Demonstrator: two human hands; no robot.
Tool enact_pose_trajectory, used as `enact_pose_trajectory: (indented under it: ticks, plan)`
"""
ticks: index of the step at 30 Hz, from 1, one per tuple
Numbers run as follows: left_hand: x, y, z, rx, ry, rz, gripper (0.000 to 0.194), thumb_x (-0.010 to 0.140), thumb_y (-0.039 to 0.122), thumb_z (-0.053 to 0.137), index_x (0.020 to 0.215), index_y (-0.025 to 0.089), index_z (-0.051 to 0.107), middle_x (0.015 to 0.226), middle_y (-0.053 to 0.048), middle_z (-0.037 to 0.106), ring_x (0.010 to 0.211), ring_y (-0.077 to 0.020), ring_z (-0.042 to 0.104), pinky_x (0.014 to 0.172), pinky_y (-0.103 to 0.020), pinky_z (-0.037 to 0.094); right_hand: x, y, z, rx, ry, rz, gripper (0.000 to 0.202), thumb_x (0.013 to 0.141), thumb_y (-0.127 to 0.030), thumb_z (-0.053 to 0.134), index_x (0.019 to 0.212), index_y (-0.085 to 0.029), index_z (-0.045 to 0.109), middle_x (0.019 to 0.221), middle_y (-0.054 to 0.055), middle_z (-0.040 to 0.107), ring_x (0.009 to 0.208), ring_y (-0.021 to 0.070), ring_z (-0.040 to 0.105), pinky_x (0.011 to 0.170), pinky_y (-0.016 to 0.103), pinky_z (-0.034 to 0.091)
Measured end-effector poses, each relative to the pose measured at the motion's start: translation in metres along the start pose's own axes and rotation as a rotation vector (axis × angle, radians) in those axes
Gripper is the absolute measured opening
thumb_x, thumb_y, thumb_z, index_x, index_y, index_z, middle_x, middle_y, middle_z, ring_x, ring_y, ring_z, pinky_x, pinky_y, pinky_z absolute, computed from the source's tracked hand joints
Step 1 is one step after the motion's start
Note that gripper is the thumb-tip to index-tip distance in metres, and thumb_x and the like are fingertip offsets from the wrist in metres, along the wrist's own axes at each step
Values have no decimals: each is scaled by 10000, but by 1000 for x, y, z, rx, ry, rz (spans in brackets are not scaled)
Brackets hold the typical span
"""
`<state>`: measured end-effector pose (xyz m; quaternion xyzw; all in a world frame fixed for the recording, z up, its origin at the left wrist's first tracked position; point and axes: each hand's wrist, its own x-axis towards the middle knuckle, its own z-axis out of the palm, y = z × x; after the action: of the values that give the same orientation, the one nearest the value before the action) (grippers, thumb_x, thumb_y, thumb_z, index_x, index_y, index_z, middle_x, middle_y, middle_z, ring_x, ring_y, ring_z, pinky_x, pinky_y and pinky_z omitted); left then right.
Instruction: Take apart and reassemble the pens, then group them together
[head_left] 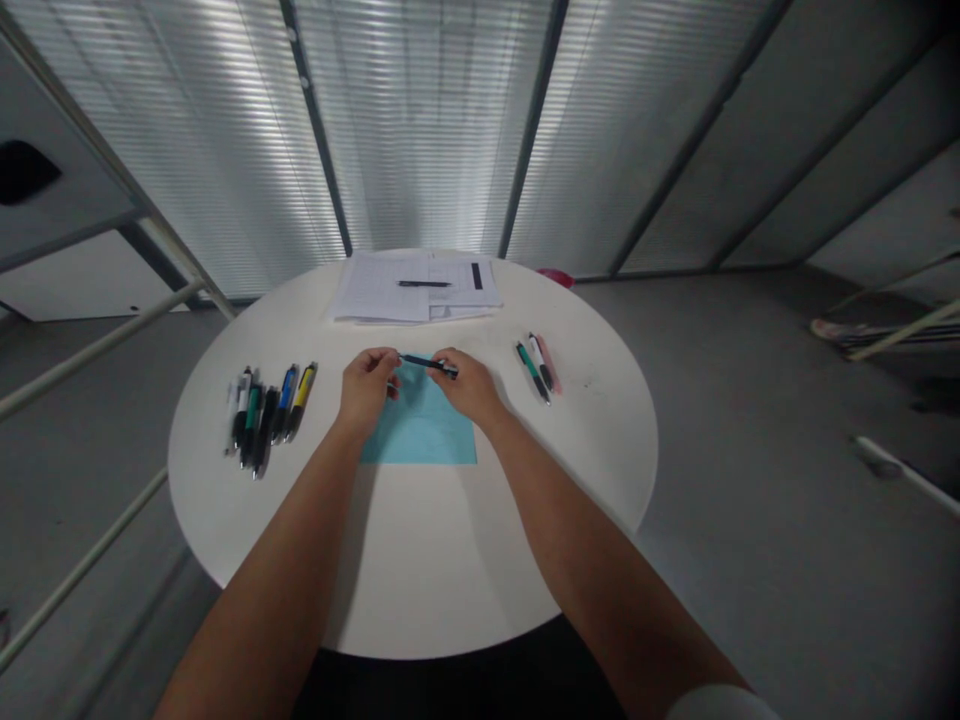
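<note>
A dark pen point(424, 361) is held level between my two hands, above a light blue sheet of paper point(424, 430). My left hand point(369, 382) pinches its left end between thumb and fingertips. Around the right end of the pen are the closed fingers of my right hand point(466, 383). The blue sheet lies flat on the white round table point(427, 560), its upper part partly covered by my hands and the pen.
Left on the table lies a group of several pens point(262, 415). To the right rest a green pen point(532, 372), a white-and-black pen point(541, 362) and something pink point(550, 364). At the back, papers point(382, 290) carry a black pen point(424, 284). Pale metal rails point(97, 345) stand left.
</note>
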<state>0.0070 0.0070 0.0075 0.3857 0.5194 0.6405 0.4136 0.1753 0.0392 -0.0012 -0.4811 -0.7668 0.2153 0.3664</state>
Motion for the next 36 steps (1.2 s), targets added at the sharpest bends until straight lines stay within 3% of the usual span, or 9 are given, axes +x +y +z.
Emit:
enact_pose_trajectory:
  ticks: [10,22,32,36]
  plan:
    - [-3,9,1,-30,-1,-48,215,666,286,760,807,142,683,730,-56,621,482,-83,493,368,-204,352,-1,-1,-2,-22,10,-64,200,901,-362,572,1024,-239,671,985,24,617,914,144,591,836,247,442]
    - [-2,8,-1,-39,4,-94,367,624,357,805,891,123,714,575,5,525,501,-81,458,408,-195,340,-3,-3,-1,-21,-6,-129,199,928,-357,542,1033,-239,663,990,28,629,913,149,595,827,257,442]
    - [-3,7,-5,-67,-103,-139,425,638,353,808,982,119,720,610,-5,524,537,-82,470,447,-193,355,-5,-5,-3,-47,-132,-192,350,1004,-378,336,1031,-215,644,939,34,648,854,145,585,771,256,421]
    - [-3,8,-4,-89,-135,-151,432,649,361,801,996,119,712,601,-3,523,531,-84,474,447,-193,355,-7,-8,-4,-36,-103,-123,270,968,-403,427,1118,-240,581,922,6,666,786,145,596,707,259,411]
